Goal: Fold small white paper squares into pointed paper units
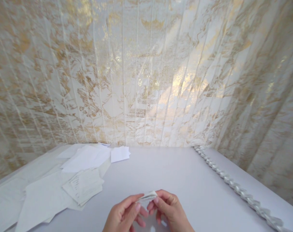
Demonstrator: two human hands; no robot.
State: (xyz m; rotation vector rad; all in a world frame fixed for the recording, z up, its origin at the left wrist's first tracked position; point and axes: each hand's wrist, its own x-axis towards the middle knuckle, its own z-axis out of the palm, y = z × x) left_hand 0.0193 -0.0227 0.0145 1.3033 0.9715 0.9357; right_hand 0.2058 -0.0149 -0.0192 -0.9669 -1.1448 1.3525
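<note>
Both my hands meet low in the middle of the view over a white table (180,174). Between them is a small folded piece of white paper (148,195). My left hand (123,214) pinches its left end with thumb and forefinger. My right hand (169,209) pinches its right end, fingers curled round it. The paper is held a little above the table top.
Loose white sheets (86,158) and a stack of printed paper slips (85,187) lie at the left. A small white square (119,154) lies near the back. A long chain of folded paper pieces (233,185) runs along the right. A gold-patterned curtain (146,74) hangs behind.
</note>
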